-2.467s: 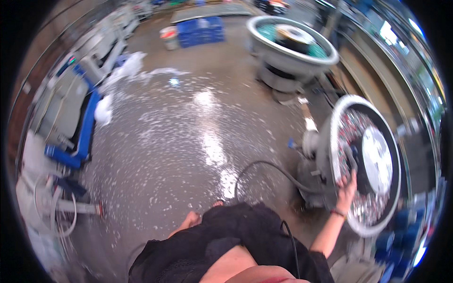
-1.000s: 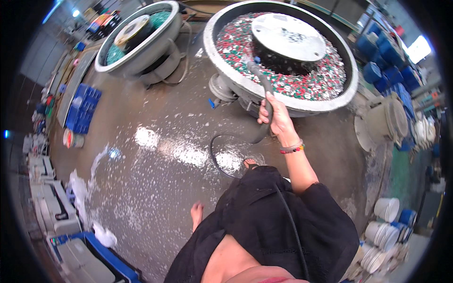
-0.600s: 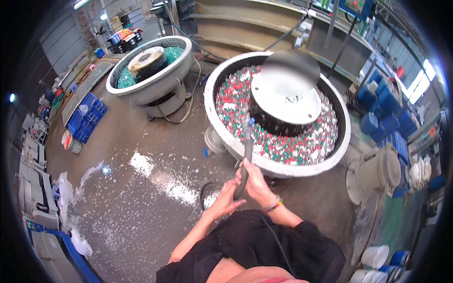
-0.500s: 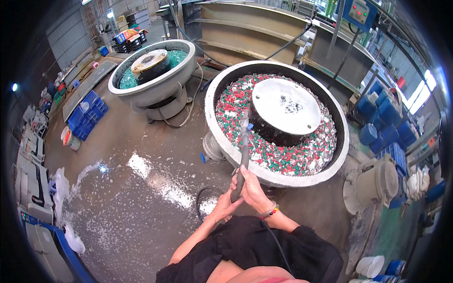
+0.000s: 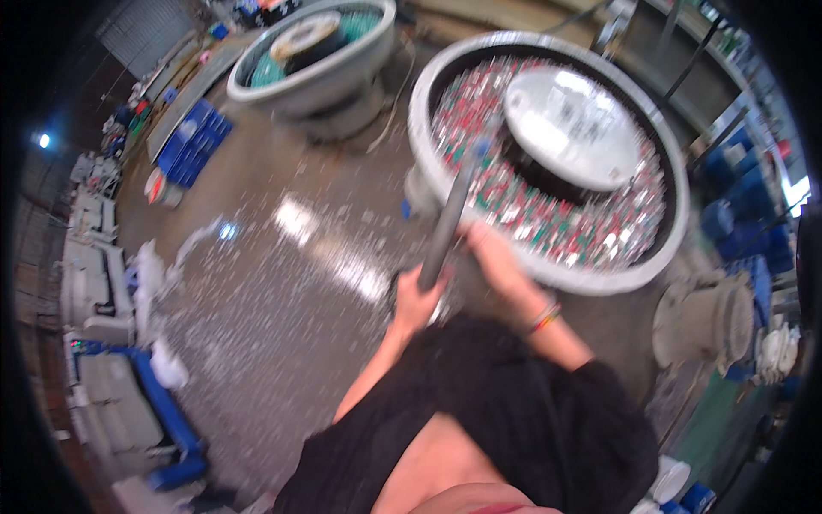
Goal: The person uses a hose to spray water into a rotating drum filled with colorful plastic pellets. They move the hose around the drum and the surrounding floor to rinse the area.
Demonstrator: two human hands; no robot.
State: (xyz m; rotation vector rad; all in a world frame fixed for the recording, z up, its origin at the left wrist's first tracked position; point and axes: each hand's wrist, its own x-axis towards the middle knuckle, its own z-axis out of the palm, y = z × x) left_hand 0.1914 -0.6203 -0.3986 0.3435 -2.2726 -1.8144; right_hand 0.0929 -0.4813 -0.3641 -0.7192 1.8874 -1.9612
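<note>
Both hands, left [image 5: 417, 301] and right [image 5: 492, 257], gripped a grey pole [image 5: 449, 221] at frame centre, its tip over the round tumbling bowl [image 5: 548, 283] upper right; a wet, speckled concrete floor [image 5: 282, 283] spread left.

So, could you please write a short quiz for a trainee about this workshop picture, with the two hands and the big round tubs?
1. True or false: both hands grip the long grey rod.
2. Which tub does the rod's far end reach over? A) the large grey round tub full of red, green and white small pieces B) the smaller grey tub with teal contents
3. Fill in: the right hand wears a ___ at the wrist.

Key
1. True: the left hand holds the lower end, the right hand is higher up, though blurred.
2. A
3. Multicoloured bracelet
</note>
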